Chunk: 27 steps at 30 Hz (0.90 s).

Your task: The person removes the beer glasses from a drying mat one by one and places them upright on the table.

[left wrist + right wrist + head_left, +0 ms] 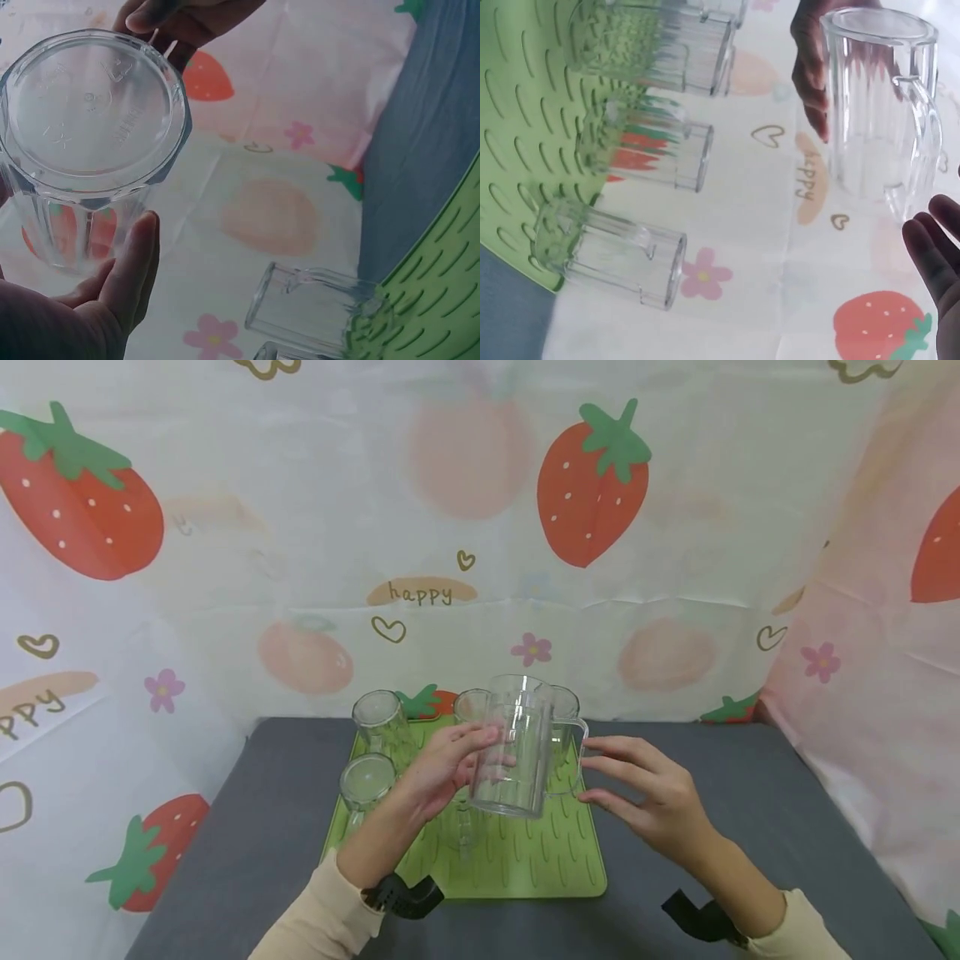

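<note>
A clear faceted mug [513,752] with a handle is held up over the green mat, slightly tilted. My left hand [450,760] grips it round the side, thumb on the near wall. In the left wrist view the mug's round base [94,112], with raised marks, faces the camera. My right hand [648,789] is beside the handle, its fingers spread and extended, the fingertips very close to it. In the right wrist view those fingers [930,244] lie just off the mug handle [926,127]; whether they touch it I cannot tell.
Several more clear mugs stand on the green ridged mat [525,864], among them a back-left mug [380,718] and a front-left mug [367,781]. The mat lies on a dark grey table [712,777]. A strawberry-print cloth [465,552] hangs behind and at the sides.
</note>
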Each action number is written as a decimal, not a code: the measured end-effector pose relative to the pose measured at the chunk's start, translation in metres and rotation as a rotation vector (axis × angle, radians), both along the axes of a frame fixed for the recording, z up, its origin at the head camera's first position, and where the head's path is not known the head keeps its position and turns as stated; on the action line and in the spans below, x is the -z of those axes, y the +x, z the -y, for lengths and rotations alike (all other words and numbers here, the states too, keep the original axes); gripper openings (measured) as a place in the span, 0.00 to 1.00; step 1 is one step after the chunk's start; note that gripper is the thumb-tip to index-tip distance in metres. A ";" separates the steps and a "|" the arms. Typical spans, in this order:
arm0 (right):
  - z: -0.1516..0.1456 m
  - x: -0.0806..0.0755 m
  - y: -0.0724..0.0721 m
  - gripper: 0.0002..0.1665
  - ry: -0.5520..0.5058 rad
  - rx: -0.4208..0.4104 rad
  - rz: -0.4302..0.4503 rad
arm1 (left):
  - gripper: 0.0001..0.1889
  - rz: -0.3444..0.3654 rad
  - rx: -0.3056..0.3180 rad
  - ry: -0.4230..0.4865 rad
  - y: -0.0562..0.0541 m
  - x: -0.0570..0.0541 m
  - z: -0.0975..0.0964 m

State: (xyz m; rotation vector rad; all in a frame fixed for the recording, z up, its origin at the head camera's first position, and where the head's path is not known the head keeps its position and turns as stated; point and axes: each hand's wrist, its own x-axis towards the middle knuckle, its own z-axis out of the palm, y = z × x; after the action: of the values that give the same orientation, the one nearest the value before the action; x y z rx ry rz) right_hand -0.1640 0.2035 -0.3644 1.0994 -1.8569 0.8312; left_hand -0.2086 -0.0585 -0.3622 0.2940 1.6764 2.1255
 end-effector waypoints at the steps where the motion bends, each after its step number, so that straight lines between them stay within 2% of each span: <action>1: -0.001 0.001 -0.001 0.24 -0.019 -0.003 0.022 | 0.27 0.001 -0.007 0.016 0.001 0.000 0.000; 6: -0.004 0.004 -0.003 0.20 -0.093 -0.049 0.145 | 0.28 -0.005 -0.057 0.082 0.004 0.002 0.003; 8: -0.005 0.005 -0.004 0.17 -0.123 -0.103 0.225 | 0.30 -0.020 -0.069 0.093 0.005 0.003 0.004; 12: -0.005 0.006 -0.004 0.25 -0.197 -0.198 0.428 | 0.32 -0.078 -0.073 0.099 0.008 0.005 0.007; 15: -0.004 0.007 -0.004 0.23 -0.245 -0.221 0.543 | 0.33 -0.144 -0.075 0.088 0.012 0.006 0.008; 20: -0.001 0.007 -0.005 0.20 -0.331 -0.258 0.666 | 0.32 -0.234 -0.111 0.060 0.019 0.008 0.008; 23: 0.000 0.009 -0.006 0.20 -0.364 -0.283 0.729 | 0.33 -0.263 -0.137 0.036 0.022 0.010 0.008; 27: 0.002 0.012 -0.007 0.20 -0.392 -0.306 0.816 | 0.36 -0.292 -0.140 0.018 0.026 0.014 0.009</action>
State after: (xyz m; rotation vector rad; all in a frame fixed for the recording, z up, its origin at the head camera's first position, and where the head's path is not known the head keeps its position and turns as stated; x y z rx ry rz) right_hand -0.1709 0.2018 -0.3764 0.8545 -2.0210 1.9512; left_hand -0.1822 -0.0673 -0.3763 0.5290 1.8888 2.2902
